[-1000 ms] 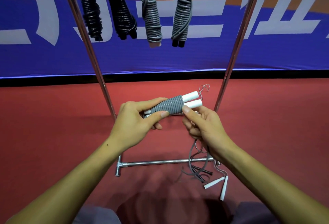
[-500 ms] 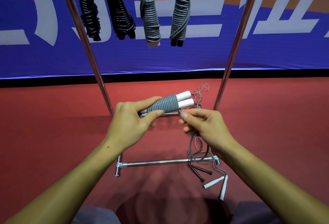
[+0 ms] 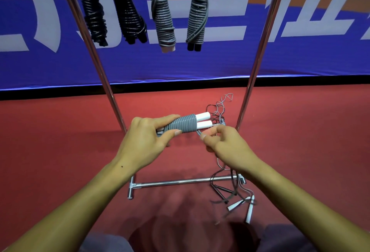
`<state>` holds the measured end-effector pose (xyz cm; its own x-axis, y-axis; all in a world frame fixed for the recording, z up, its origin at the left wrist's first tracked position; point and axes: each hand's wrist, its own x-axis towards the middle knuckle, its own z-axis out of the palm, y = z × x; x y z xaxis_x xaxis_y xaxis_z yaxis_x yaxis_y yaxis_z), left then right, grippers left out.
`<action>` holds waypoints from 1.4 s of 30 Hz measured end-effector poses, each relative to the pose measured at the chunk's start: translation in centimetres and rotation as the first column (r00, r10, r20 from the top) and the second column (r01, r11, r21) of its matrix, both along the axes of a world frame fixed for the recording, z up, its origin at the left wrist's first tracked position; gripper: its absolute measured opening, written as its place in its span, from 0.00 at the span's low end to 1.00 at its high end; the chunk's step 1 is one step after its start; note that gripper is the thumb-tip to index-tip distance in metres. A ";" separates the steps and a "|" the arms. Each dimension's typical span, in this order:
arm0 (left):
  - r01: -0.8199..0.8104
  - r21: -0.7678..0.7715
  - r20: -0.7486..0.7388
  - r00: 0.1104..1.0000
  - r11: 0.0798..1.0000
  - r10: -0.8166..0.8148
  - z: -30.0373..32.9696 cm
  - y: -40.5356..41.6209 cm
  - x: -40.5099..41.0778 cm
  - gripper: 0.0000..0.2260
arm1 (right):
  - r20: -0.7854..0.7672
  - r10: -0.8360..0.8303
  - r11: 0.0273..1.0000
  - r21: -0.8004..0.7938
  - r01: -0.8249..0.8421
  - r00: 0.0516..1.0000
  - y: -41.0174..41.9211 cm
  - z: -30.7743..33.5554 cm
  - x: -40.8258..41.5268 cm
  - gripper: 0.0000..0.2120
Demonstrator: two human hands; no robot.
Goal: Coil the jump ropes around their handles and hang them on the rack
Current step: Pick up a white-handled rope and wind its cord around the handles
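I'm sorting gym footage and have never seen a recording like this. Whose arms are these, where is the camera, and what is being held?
The camera sits on a person's head and looks forward and down, so both arms are that person's own. The left hand grips a jump rope's two white handles, held side by side with grey cord coiled around them. The right hand pinches the loose cord beside the coil. Beyond the hands stands a metal rack on a red floor. Four finished bundles, two black and two grey, hang from above. More uncoiled ropes lie on the floor by the rack's right foot.
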<state>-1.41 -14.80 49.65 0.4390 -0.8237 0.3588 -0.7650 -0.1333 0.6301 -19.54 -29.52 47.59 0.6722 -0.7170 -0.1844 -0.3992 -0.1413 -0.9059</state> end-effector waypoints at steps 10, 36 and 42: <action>0.063 0.236 -0.172 0.985 0.970 -0.022 0.1 0.2 1.0 0.15 | -0.269 0.043 0.578 -0.779 -0.243 0.962 1.2 0.2 -1.0 0.08; 0.379 0.433 -0.343 0.908 0.818 -0.239 1.2 1.7 2.9 0.15 | -0.117 0.421 0.801 -0.418 -0.429 0.900 -1.0 1.0 -1.2 0.02; 0.454 0.420 -0.419 0.865 0.785 -0.277 1.9 1.5 2.4 0.15 | -0.016 0.487 0.837 -0.278 -0.471 0.873 -1.5 1.0 -1.4 0.02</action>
